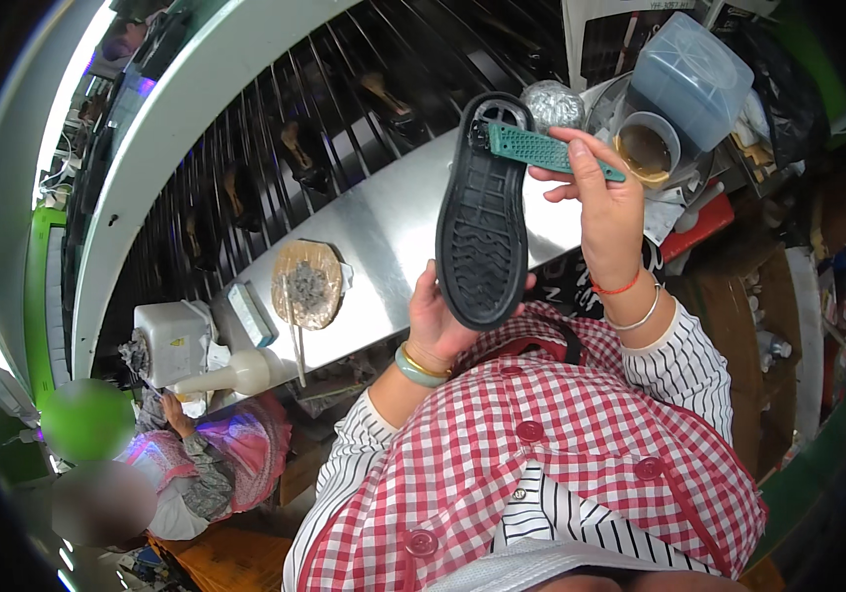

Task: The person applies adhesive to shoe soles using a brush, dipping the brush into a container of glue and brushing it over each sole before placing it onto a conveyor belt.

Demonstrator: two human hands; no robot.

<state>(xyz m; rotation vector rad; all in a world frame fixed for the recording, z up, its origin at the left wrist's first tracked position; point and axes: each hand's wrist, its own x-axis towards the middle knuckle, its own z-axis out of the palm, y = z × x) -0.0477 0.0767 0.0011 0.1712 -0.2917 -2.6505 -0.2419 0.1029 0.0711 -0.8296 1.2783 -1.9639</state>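
Sole (483, 232) in black is pointing its long axis away from you over the near edge of the counter (383, 215), your left hand (440, 323) grasping its lower end, your right hand (607, 202), nearer the upper end, pinching a green perforated tool (544, 152) across it.

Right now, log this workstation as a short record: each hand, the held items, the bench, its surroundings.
Left hand: grips the lower end of a black shoe sole
Sole pose: held up, ribbed and gridded face toward the camera
Right hand: holds a green-handled tool, apparently a brush
Tool tip: over the sole's upper end; exact contact unclear
Bench: shiny metal top
Left on bench: tan round dish holding grey matter
Upper right: foil-like silver ball, translucent blue container
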